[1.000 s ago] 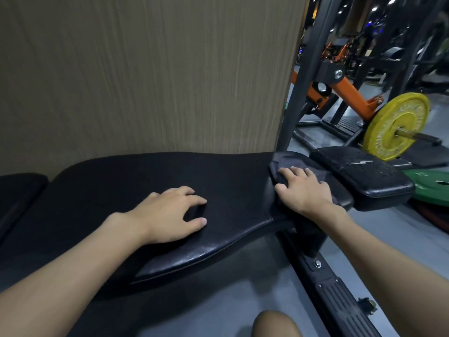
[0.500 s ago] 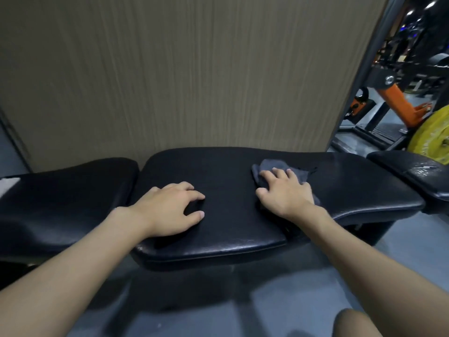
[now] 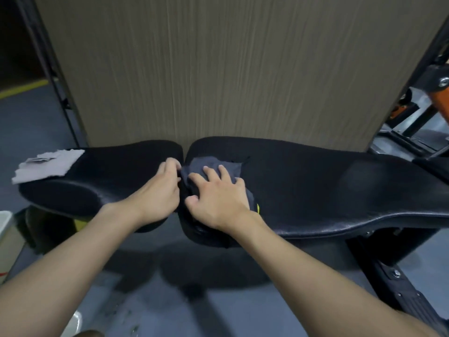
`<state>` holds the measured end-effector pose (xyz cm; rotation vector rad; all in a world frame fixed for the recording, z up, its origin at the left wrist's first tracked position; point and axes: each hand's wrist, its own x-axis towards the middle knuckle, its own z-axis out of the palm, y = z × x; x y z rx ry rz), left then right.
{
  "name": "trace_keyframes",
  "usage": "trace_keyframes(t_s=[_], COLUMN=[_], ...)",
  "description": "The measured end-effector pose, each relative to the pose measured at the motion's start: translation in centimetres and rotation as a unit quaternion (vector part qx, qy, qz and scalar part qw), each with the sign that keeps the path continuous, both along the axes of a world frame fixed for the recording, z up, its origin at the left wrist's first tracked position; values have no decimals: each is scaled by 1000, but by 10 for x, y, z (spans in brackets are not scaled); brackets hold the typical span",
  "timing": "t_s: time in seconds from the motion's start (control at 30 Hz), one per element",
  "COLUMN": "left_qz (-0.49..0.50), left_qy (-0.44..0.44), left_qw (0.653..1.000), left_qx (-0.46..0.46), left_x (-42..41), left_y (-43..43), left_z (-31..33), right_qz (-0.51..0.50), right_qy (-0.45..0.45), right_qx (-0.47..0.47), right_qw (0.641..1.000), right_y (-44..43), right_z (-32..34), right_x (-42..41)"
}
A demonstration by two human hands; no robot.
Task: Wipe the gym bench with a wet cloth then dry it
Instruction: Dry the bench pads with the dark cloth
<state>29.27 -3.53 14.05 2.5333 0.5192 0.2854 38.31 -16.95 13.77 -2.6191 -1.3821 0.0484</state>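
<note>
Right hand (image 3: 218, 198) presses spread fingers on the dark cloth (image 3: 213, 166) on the bench (image 3: 315, 190); left hand (image 3: 160, 190) curls empty beside it.

A: The bench (image 3: 315, 186) pads?
B: Glossy black. The cloth (image 3: 213, 164) at frame centre is dark grey; the rag (image 3: 48, 164) at far left is pale grey.
A: Behind them?
B: A tan panel (image 3: 230, 69) with fine vertical streaks; blue-grey floor (image 3: 31, 122), one yellow stripe (image 3: 21, 88) upper left.
</note>
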Motion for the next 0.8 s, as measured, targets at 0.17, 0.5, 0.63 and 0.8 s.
trace_keyframes(t_s=[0.17, 0.5, 0.63, 0.8], left_qz=[28, -105, -164, -257], left_qy=[6, 75, 98, 93], left_qw=[999, 986, 975, 955], left_qx=[-22, 101, 114, 119], left_x=[10, 72, 97, 141], left_y=[-5, -80, -106, -160], left_z=[10, 14, 12, 11], right_qz=[70, -102, -233, -303], right_qy=[-17, -80, -138, -85], right_qx=[40, 101, 254, 395], right_qw=[997, 986, 928, 863], right_y=[-40, -161, -211, -245], right_z=[-5, -16, -43, -66], right_x=[-14, 47, 58, 84])
